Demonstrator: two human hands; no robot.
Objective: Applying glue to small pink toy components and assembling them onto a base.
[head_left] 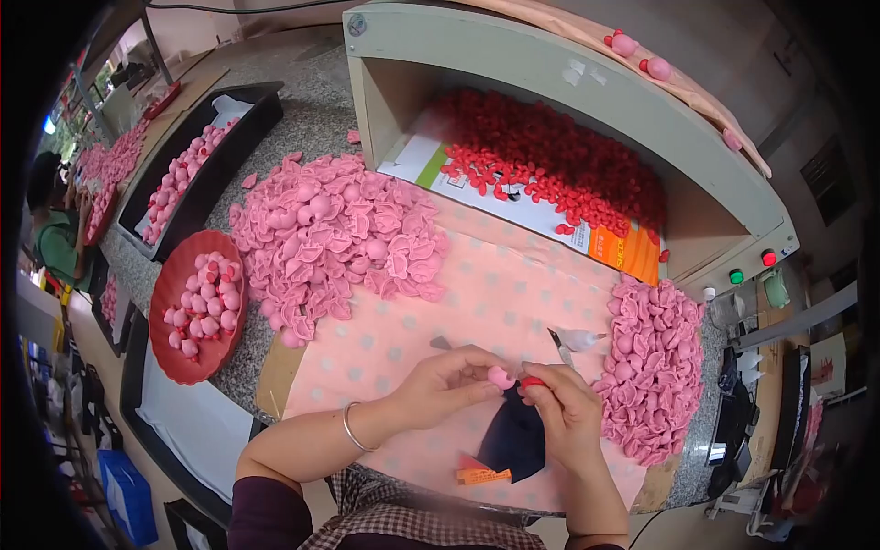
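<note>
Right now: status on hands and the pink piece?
Left hand pinching small pink ball. Right hand at small red piece, touching ball. Dark cloth under both; nothing in the way.

- Bare left hand and right hand, no gloves.
- Thin silver bangle on left wrist.
- Dark purple sleeves pushed up.
- Brown-and-white checked garment at the front.

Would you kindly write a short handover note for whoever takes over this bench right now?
Left hand: holds a small pink piece at its fingertips.
Right hand: pinches a small red piece against the pink one, above a dark cloth.
Done: red tray holds pink pieces with red parts.
Left: big pink pile, second pink pile, red pieces in the box.
</note>
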